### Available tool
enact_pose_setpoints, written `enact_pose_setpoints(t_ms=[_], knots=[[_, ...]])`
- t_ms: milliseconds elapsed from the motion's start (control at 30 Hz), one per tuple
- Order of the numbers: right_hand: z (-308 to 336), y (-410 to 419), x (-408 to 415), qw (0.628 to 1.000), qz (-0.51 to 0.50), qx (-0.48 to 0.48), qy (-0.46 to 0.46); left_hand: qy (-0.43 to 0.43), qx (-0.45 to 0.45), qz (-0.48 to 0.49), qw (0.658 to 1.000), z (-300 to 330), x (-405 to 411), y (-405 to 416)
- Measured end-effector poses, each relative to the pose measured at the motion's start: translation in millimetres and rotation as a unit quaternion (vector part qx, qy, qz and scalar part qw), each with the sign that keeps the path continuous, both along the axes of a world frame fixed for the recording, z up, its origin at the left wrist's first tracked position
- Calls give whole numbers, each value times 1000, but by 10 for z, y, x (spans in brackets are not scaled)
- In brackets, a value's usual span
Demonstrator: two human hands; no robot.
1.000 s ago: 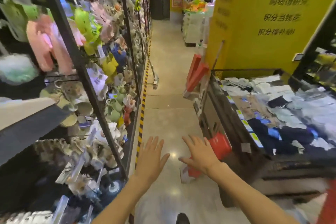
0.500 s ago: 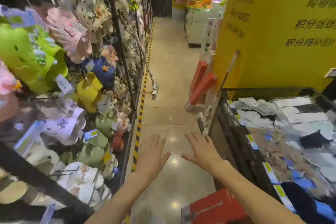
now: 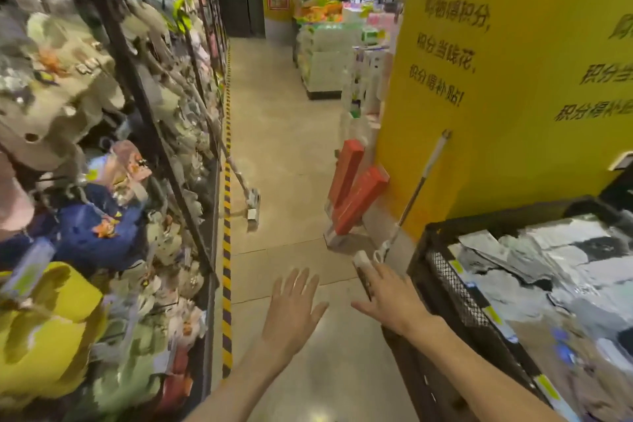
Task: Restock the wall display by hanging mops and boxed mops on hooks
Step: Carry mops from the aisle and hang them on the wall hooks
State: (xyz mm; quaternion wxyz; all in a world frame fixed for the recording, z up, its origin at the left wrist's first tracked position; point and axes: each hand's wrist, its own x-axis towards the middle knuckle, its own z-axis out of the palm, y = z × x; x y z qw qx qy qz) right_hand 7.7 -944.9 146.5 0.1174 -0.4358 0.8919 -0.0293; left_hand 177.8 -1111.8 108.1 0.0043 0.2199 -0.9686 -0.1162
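Two long red mop boxes (image 3: 352, 193) lean against the foot of the yellow wall (image 3: 507, 86) ahead on the right. A loose mop with a thin pole (image 3: 421, 188) leans on the same wall, its white head on the floor just past my right hand. Another mop (image 3: 251, 204) leans against the left rack, head on the floor. My left hand (image 3: 291, 312) and my right hand (image 3: 390, 298) are stretched forward, fingers spread, holding nothing.
A black wire rack (image 3: 137, 86) crowded with slippers lines the left side, edged by a yellow-black floor stripe (image 3: 226, 250). A black mesh bin (image 3: 448, 281) of packed socks stands at the right. Stacked goods (image 3: 325, 58) sit far down the aisle, where a person stands.
I have moved forward along the aisle, so the red boxes and leaning mop are closer. A red box on the floor has dropped out of view. Both hands stay open and forward.
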Motion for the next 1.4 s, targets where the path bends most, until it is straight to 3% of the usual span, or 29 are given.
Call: enact_pose_setpoints(t_ms=[467, 800, 967, 1133, 1400], knots=[[-239, -1356, -2651, 990, -140, -14, 16, -26, 16, -140, 990, -301, -2932, -1614], [-174, -1536, -4329, 961, -271, -35, -44, -71, 65, -303, 948, -2, -5315, -2126], [-334, -1442, -4865, 931, -362, -44, -26, -97, 85, -397, 909, -142, -6437, -2089], [-470, -1436, -5204, 887, -459, -27, -32, -128, 44, -484, 865, -454, -7505, -1963], [-592, -1584, -5336, 798, -592, -96, -62, -181, 145, -536, 812, -675, -8386, -1695]])
